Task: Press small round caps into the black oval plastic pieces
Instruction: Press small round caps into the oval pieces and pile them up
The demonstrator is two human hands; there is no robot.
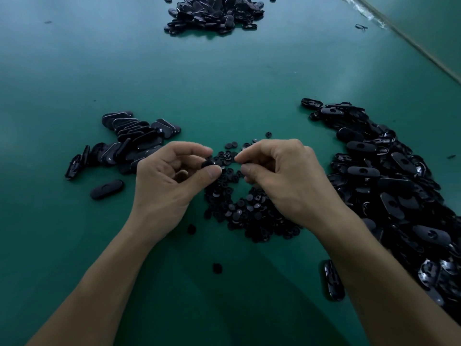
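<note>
Work looks partway along, as I judge it. My left hand (172,176) pinches one small round black plastic cap (207,164) above the loose heap of caps (245,208); my right hand (287,176) has fingertips pressed together, though on what I cannot tell. Black oval plastic pieces lie stacked at left (132,143), probably finished, while a much bigger pile (389,186) waits at right on the green table (224,91).

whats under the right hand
The right hand hovers over the loose pile of small round caps on the green table. The caps directly beneath the palm are covered, so they cannot be seen.
</note>
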